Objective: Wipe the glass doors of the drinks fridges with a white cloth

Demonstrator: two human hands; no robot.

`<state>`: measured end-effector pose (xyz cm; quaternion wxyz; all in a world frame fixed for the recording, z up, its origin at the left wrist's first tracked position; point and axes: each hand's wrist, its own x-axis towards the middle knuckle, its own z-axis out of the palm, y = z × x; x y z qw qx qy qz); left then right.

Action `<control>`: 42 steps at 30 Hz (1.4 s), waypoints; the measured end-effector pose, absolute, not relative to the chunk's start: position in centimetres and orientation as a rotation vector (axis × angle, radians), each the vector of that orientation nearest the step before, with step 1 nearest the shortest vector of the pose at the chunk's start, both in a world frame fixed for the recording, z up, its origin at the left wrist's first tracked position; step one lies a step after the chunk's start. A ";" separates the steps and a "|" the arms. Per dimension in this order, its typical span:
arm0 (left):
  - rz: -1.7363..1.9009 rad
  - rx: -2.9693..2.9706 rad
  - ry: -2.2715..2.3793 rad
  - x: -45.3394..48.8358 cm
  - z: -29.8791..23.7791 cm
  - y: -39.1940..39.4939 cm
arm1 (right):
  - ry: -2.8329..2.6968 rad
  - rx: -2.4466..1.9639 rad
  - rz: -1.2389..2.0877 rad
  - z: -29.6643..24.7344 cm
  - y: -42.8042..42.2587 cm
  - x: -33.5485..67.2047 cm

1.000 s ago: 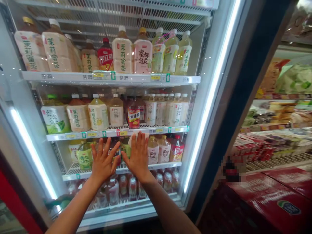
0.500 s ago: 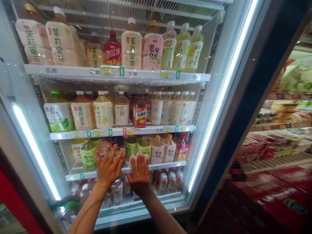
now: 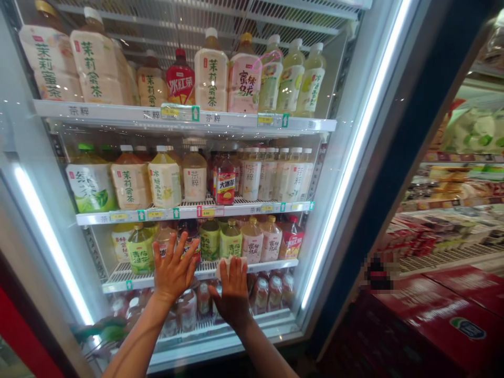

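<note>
My left hand [image 3: 173,270] lies flat on the glass door [image 3: 340,173] of a drinks cooler, its fingers spread with nothing in them. To its right, my right hand [image 3: 233,294] presses a crumpled white cloth or tissue [image 3: 220,266] against the same glass. The fingers are straight and cover most of it; only its edges show. Behind the glass, near my hands, stand a green tea bottle [image 3: 140,252] and a pale pink-labelled bottle [image 3: 252,244] on the third shelf [image 3: 275,266].
Bottles fill the upper shelf [image 3: 129,111] and middle shelf [image 3: 232,211]. A thin pink scribble [image 3: 270,56] shows near the top right. The dark door frame [image 3: 378,173] runs down the right side. Beyond it are red cartons [image 3: 441,299] and racks of packaged goods [image 3: 452,189].
My right hand has slid slightly right and down across the glass with the white cloth. My left hand stays nearly in place. The view has shifted a little.
</note>
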<state>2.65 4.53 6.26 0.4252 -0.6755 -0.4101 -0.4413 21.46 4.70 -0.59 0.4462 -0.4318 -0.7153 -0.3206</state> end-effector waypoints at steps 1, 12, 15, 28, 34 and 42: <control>-1.102 -1.686 -1.027 2.7 6.2 4.5 | -1.760 -1.073 -0.778 0.5 5.0 21.5; -1.124 -1.684 -1.016 2.7 6.4 4.4 | -1.781 -1.081 -0.810 -2.7 5.5 23.6; -1.124 -1.679 -1.018 2.7 6.4 4.4 | -1.729 -1.109 -0.777 -0.1 6.2 25.2; -1.092 -1.679 -1.039 2.7 6.1 4.5 | -1.758 -1.102 -0.689 2.4 6.3 22.5; -1.099 -1.677 -1.049 2.8 6.0 4.5 | -1.741 -1.087 -0.689 2.8 5.2 20.0; -1.101 -1.666 -1.040 2.9 6.2 4.3 | -1.793 -1.032 -0.646 4.9 5.1 19.2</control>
